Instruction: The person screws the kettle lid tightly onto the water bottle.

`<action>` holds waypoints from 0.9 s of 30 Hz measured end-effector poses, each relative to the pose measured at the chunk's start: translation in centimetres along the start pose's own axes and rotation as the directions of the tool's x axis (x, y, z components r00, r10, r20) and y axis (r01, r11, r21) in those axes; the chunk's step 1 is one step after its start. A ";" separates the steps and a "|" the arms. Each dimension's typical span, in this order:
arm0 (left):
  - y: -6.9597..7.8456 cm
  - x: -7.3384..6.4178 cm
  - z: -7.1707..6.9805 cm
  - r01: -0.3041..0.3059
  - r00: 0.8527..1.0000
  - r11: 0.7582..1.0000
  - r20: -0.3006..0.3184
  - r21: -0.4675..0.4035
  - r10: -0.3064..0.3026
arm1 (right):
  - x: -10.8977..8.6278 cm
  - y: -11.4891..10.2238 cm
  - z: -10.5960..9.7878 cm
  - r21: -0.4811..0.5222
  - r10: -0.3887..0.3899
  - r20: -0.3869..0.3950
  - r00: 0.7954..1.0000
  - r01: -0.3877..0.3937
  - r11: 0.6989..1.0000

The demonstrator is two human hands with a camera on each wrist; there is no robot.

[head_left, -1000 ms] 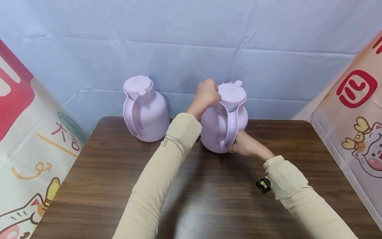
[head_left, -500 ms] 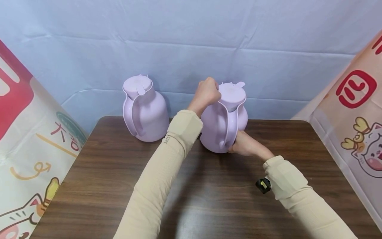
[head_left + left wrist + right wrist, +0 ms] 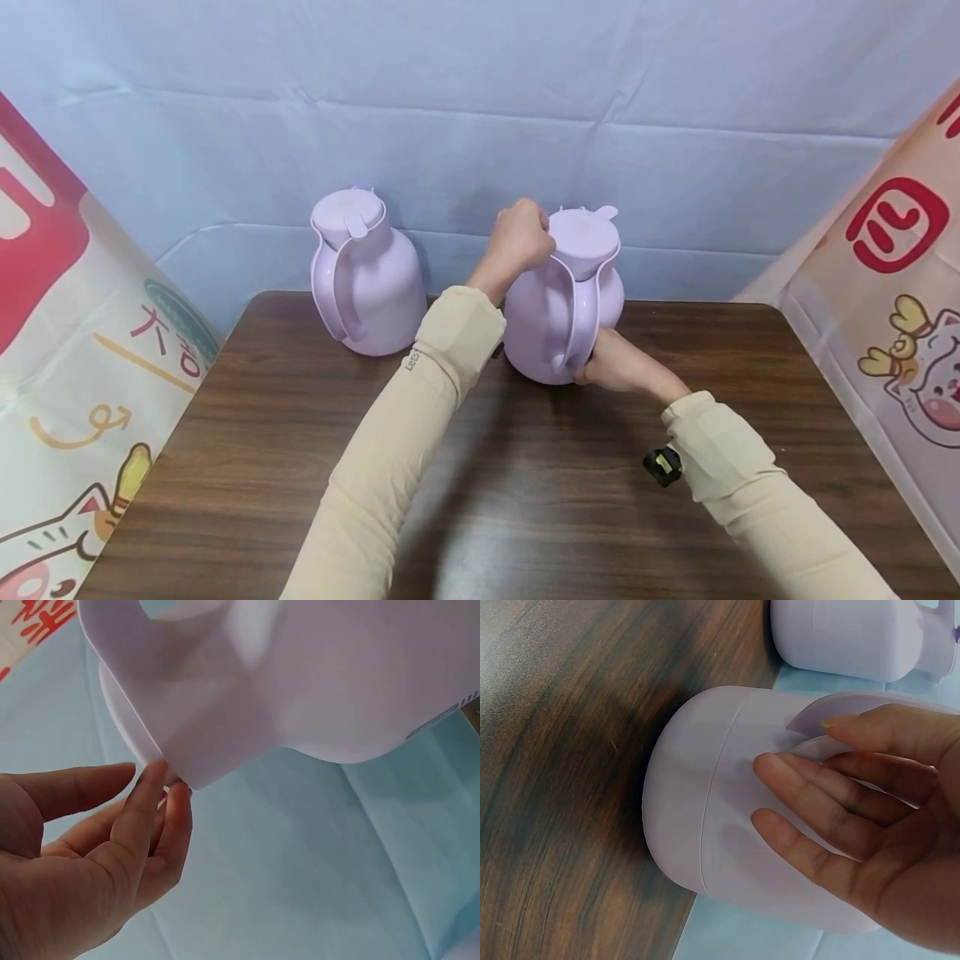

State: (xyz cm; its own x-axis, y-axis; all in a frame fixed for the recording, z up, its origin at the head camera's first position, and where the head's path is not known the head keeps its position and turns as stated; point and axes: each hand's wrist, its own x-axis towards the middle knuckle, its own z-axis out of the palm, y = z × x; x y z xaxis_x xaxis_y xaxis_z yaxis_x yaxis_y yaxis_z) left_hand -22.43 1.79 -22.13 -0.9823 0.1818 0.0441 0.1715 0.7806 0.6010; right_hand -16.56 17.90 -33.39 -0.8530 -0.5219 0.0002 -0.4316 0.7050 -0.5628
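Note:
Two lilac thermos jugs stand upright on the table. The left jug (image 3: 378,287) has its lid tab towards its handle. On the right jug (image 3: 536,325) the round lid (image 3: 582,233) has its tab pointing to the far right. My left hand (image 3: 517,242) is at the lid's left side; in the left wrist view its curled fingertips grip the lid's edge, with the thumb slightly apart. Low on the jug's handle (image 3: 585,312) is my right hand (image 3: 622,362). The right wrist view has its thumb and fingers pinching the handle's lower end (image 3: 817,748).
The brown wooden table (image 3: 300,467) ends just behind the jugs, where a pale blue cloth (image 3: 480,108) hangs. Printed cartoon panels flank it, one left (image 3: 97,333) and one right (image 3: 885,308). A small black device (image 3: 663,467) sits at the right wrist.
The right jug's lid tab has shifted slightly to the right, as the lid turned a little. Both hands have kept nearly the same place, and the jugs have not moved.

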 end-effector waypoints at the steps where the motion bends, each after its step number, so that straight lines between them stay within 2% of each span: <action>1: 0.0 -0.1 0.0 0.000 1.000 1.000 -0.003 -0.003 0.000 | 0.0 0.0 0.0 0.001 -0.003 0.000 1.000 0.003 1.000; 9: 0.1 -0.4 0.3 -0.005 1.000 1.000 -0.029 -0.010 0.005 | 0.1 0.1 0.0 -0.002 -0.001 0.004 1.000 0.001 1.000; 27: 0.4 -0.1 0.2 0.002 1.000 1.000 -0.016 0.015 -0.001 | 0.0 0.2 0.0 0.013 -0.010 -0.003 1.000 0.010 1.000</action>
State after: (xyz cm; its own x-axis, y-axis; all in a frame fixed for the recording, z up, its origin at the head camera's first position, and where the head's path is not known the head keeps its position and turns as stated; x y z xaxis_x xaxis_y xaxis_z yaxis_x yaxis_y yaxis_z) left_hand -22.29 2.18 -22.08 -0.9836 0.1714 0.0557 0.1710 0.7901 0.5887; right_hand -16.59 18.01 -33.50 -0.8496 -0.5274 0.0086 -0.4363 0.6935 -0.5733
